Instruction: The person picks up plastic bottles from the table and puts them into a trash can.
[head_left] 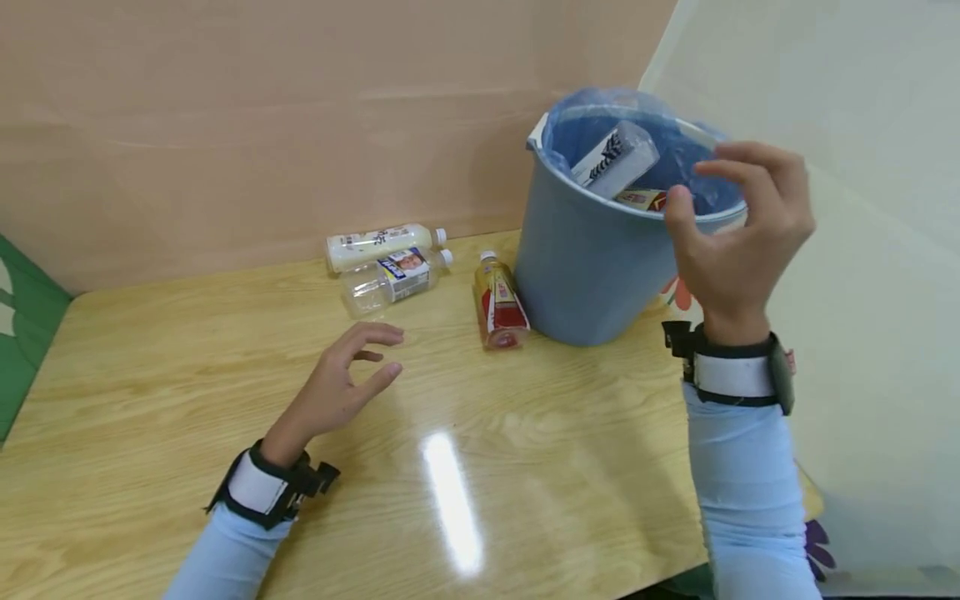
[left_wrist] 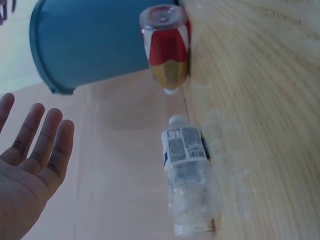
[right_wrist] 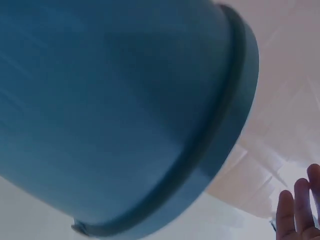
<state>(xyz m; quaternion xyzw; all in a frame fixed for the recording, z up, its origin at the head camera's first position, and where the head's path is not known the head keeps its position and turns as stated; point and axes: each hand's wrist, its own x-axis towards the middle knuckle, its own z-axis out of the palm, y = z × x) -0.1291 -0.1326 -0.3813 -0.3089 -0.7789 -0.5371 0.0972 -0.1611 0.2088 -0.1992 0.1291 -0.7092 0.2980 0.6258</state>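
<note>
Well, unreadable black lettering [head_left: 604, 157] marks the bottle [head_left: 618, 160] in the bin [head_left: 592, 258] left of my arched, empty right grip [head_left: 750, 212]; beyond my loose, empty left grip [head_left: 341, 379] lies a labelled clear bottle [head_left: 397, 279].

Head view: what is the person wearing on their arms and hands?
Light blue sleeves, with a black-edged white band and a small black fitting at each wrist. The left hand and right hand wear no gloves.
</note>
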